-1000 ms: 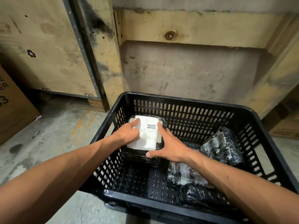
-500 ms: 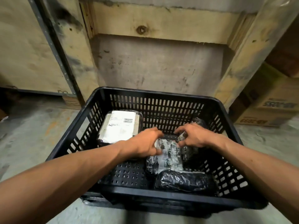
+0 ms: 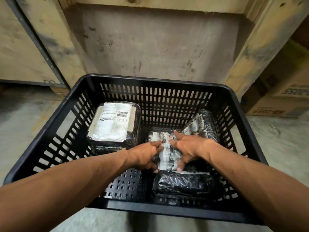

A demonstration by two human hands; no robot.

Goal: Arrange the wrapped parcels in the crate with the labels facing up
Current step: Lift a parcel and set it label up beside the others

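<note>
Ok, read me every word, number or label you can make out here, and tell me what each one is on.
Large parcel's white label: a barcode and printed lines, too small to read.
Middle parcel, gripped by the left hand and the right hand: label crumpled under wrap, unreadable.
Leaning parcel: print too blurred.
Cardboard box at right: upside-down print, not legible with certainty.
Front parcel: no label showing.

Both bare forearms reach in from 7 and 5 o'clock, converging at the centre. The left hand (image 3: 143,155) and right hand (image 3: 189,148) lie knuckles-up, close together, thumbs nearest the body, fingers (image 3: 175,133) curled in a grip on what lies between them.
</note>
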